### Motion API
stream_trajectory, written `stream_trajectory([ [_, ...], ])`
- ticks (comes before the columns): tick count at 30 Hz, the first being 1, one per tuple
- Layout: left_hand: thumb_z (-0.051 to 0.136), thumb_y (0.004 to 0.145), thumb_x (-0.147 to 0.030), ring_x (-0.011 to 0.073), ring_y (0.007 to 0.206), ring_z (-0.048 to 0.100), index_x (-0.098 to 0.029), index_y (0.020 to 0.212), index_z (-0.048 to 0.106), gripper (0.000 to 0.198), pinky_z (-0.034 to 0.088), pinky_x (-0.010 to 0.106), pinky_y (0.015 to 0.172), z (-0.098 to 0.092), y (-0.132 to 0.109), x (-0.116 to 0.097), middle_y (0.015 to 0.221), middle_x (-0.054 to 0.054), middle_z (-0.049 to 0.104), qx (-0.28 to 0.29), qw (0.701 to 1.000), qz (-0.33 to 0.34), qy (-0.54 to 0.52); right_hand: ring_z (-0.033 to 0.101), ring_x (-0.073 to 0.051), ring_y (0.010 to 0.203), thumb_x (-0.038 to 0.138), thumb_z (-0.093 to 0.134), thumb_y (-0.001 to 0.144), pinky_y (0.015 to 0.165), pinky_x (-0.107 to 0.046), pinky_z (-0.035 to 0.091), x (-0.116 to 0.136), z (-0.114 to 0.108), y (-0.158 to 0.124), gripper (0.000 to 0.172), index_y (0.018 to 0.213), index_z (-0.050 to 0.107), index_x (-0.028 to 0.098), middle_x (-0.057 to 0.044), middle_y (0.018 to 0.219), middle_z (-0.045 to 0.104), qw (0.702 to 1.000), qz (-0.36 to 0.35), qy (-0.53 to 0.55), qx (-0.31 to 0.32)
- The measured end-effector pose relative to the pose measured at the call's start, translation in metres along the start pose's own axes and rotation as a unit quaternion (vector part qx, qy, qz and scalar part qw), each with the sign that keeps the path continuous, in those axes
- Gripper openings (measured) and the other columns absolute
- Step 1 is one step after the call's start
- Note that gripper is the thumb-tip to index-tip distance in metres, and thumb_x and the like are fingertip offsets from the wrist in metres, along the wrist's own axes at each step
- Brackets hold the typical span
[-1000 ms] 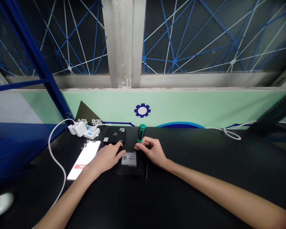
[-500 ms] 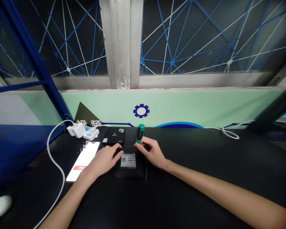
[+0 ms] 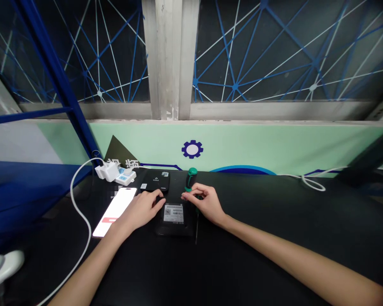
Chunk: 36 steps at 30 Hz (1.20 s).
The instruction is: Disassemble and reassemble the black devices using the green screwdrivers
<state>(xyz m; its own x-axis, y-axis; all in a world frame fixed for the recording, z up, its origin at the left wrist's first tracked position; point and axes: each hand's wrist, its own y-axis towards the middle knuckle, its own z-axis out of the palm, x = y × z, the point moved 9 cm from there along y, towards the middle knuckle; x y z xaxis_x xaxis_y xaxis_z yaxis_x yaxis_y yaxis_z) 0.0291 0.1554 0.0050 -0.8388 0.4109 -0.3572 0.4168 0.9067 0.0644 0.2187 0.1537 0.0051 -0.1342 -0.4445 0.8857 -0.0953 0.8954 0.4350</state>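
Note:
My left hand lies with its fingertips against the near black box, which carries a white label. My right hand sits at the box's far right corner, its fingers reaching left over the box. Just behind those fingers stands out the green-and-black handle of a screwdriver. A thin dark shaft runs along the box's right side and may belong to it. Part of it is hidden under my right hand, so I cannot tell whether that hand grips it.
A smartphone with a lit screen lies left of my left hand. Behind it are a flat black device, a white charger and a white-and-blue power strip. A white cable curves along the black table.
The view has shifted slightly. My hands remain at the black box, and no object has visibly moved.

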Motion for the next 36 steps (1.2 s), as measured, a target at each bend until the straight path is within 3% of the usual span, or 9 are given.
stream_trajectory([
  [7, 0.036, 0.101, -0.050, 0.0219, 0.068, 0.064, -0.025, 0.107, 0.064, 0.039, 0.036, 0.028, 0.061, 0.000, -0.001, -0.002, 0.073, 0.001, 0.067, 0.001, 1.000, 0.008, -0.005, 0.075, -0.024, 0.071, 0.046, 0.072, 0.086, 0.067, -0.031, 0.055, 0.005, 0.003, 0.000, 0.032, 0.070, 0.065, 0.020, -0.007, 0.074, 0.078, 1.000, -0.017, 0.000, 0.015],
  [14, 0.044, 0.098, -0.055, 0.0217, 0.066, 0.062, -0.024, 0.112, 0.063, 0.039, 0.033, 0.028, 0.057, 0.003, 0.000, 0.000, 0.070, -0.001, 0.064, 0.008, 1.000, 0.007, 0.002, 0.063, -0.017, 0.065, 0.043, 0.063, 0.093, 0.060, -0.028, 0.048, 0.016, 0.002, -0.001, 0.030, 0.081, 0.074, 0.018, -0.005, 0.075, 0.071, 0.995, -0.079, -0.057, 0.022],
  [17, 0.043, 0.098, -0.054, 0.0211, 0.066, 0.062, -0.023, 0.111, 0.063, 0.039, 0.033, 0.028, 0.057, 0.004, 0.000, 0.001, 0.070, -0.001, 0.063, 0.010, 1.000, 0.007, 0.002, 0.059, -0.016, 0.062, 0.043, 0.068, 0.090, 0.059, -0.028, 0.047, 0.011, 0.003, 0.000, 0.028, 0.079, 0.073, 0.018, -0.003, 0.071, 0.067, 0.996, -0.069, -0.050, 0.020],
  [24, 0.043, 0.097, -0.055, 0.0207, 0.066, 0.062, -0.023, 0.112, 0.063, 0.040, 0.033, 0.028, 0.057, 0.004, 0.000, 0.001, 0.069, -0.001, 0.063, 0.024, 1.000, -0.002, -0.011, 0.071, -0.023, 0.072, 0.042, 0.083, 0.075, 0.074, -0.033, 0.053, -0.009, -0.003, 0.002, 0.032, 0.067, 0.060, 0.021, -0.002, 0.067, 0.073, 1.000, -0.014, 0.005, -0.012],
  [30, 0.042, 0.098, -0.053, 0.0216, 0.069, 0.062, -0.023, 0.114, 0.063, 0.040, 0.035, 0.028, 0.059, 0.003, -0.001, 0.000, 0.072, 0.000, 0.065, 0.029, 0.999, 0.001, -0.016, 0.074, -0.023, 0.078, 0.041, 0.074, 0.085, 0.081, -0.034, 0.053, 0.002, 0.000, 0.001, 0.027, 0.070, 0.068, 0.020, -0.006, 0.076, 0.078, 0.999, -0.029, -0.013, 0.006],
  [36, 0.041, 0.098, -0.053, 0.0219, 0.071, 0.062, -0.023, 0.115, 0.062, 0.040, 0.036, 0.029, 0.061, 0.005, 0.000, 0.000, 0.073, 0.000, 0.064, 0.031, 0.999, 0.004, -0.015, 0.067, -0.019, 0.068, 0.045, 0.071, 0.088, 0.067, -0.030, 0.051, 0.008, 0.005, 0.000, 0.029, 0.077, 0.072, 0.019, -0.006, 0.078, 0.076, 0.999, -0.040, -0.025, 0.027],
])
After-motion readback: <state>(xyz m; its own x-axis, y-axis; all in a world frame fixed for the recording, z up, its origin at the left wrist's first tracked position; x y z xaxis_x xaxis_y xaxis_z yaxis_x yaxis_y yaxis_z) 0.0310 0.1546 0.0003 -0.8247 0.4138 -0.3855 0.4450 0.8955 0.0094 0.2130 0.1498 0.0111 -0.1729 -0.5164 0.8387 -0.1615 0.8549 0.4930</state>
